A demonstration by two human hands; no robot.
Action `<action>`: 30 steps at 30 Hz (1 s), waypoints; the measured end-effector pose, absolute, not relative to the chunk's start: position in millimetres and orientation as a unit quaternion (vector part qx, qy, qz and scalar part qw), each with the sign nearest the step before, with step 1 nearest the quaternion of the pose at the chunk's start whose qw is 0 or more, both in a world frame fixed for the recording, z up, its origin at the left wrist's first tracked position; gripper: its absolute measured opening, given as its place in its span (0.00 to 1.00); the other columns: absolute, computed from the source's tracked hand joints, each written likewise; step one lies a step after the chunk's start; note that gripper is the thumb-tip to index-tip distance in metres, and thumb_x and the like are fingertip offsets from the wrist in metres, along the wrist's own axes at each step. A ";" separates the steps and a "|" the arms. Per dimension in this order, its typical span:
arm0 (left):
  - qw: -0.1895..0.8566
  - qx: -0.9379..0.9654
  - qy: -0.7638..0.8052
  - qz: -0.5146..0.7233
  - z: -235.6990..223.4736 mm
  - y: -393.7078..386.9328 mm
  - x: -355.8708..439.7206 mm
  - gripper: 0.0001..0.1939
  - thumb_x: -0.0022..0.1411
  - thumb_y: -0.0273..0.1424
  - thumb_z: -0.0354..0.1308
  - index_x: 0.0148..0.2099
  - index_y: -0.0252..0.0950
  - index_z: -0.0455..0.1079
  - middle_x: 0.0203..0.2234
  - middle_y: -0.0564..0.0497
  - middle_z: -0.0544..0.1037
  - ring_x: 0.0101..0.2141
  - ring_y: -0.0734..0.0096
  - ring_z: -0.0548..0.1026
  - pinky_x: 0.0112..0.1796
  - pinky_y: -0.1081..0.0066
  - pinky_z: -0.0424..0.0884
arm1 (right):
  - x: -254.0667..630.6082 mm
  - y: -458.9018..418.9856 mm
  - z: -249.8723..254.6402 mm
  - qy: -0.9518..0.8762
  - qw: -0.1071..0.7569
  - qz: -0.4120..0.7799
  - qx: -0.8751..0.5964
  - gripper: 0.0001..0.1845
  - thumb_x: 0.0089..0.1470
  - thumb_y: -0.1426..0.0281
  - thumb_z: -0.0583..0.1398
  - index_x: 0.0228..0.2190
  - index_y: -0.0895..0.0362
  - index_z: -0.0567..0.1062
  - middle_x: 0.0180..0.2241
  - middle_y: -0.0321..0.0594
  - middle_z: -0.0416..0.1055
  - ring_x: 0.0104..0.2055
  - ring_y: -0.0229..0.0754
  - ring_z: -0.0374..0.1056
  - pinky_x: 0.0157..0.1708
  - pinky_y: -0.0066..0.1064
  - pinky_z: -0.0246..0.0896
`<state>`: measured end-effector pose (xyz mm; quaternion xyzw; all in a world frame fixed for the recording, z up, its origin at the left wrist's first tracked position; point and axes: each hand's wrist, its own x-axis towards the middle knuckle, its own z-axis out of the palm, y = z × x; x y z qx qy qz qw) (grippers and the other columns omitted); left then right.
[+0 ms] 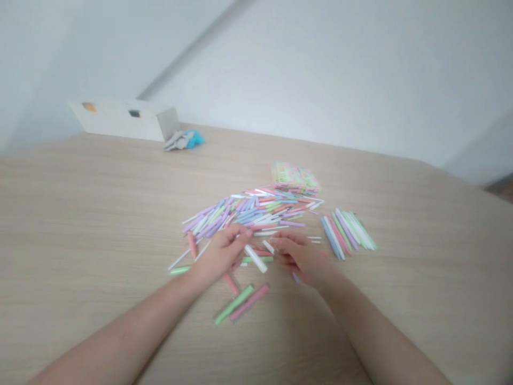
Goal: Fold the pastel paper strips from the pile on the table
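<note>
My left hand [228, 248] is closed, thumb and fingers pinching the upper end of a thick white stick [256, 259] that slants down to the right. Just to its right, my right hand [298, 254] is closed with its fingertips on a short white piece [268, 246]; blur hides its exact kind. Beyond both hands spreads a loose pile of thin pastel sticks [248, 211] in purple, blue, white, red and green. Closer to me lie a thick green stick [234, 305] and a pink stick [249, 302], side by side, with a red one [230, 283] near my left wrist.
To the right, several coloured sticks lie in a neat row [348, 234]. Behind the pile are patterned pink-and-green packs [295, 177]. A white box [124, 120] stands at the back left, beside a crumpled grey-and-blue item [184, 140]. The wooden table [100, 214] meets a pale wall.
</note>
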<state>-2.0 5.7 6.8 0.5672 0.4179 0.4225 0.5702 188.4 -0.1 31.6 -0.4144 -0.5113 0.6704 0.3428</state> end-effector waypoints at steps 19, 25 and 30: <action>0.631 0.588 0.347 0.369 15.9 -10.1 0.4 0.12 0.62 0.40 0.52 0.42 0.37 0.64 0.19 0.59 0.64 0.12 0.86 0.54 0.09 0.85 0.53 | 183.3 -15.3 23.6 -0.400 0.394 0.745 -0.360 0.06 0.49 0.66 0.58 0.27 0.57 0.69 0.19 0.27 0.50 0.17 0.29 0.44 0.16 0.23 0.40; 0.690 0.522 0.307 0.397 19.4 -4.8 -0.5 0.11 0.62 0.37 0.54 0.41 0.36 0.62 0.27 0.55 0.71 0.11 0.91 0.55 0.10 0.86 0.47 | 186.0 -14.6 22.9 -0.526 0.447 0.601 -0.403 0.09 0.54 0.63 0.57 0.28 0.55 0.72 0.23 0.33 0.62 0.23 0.33 0.56 0.21 0.25 0.49; 0.700 0.512 0.284 0.409 18.9 -3.9 -1.0 0.10 0.62 0.37 0.54 0.41 0.35 0.62 0.24 0.56 0.71 0.11 0.91 0.55 0.11 0.87 0.47 | 186.5 -17.2 25.7 -0.586 0.457 0.507 -0.436 0.09 0.51 0.62 0.61 0.30 0.53 0.78 0.23 0.34 0.67 0.24 0.34 0.58 0.21 0.25 0.50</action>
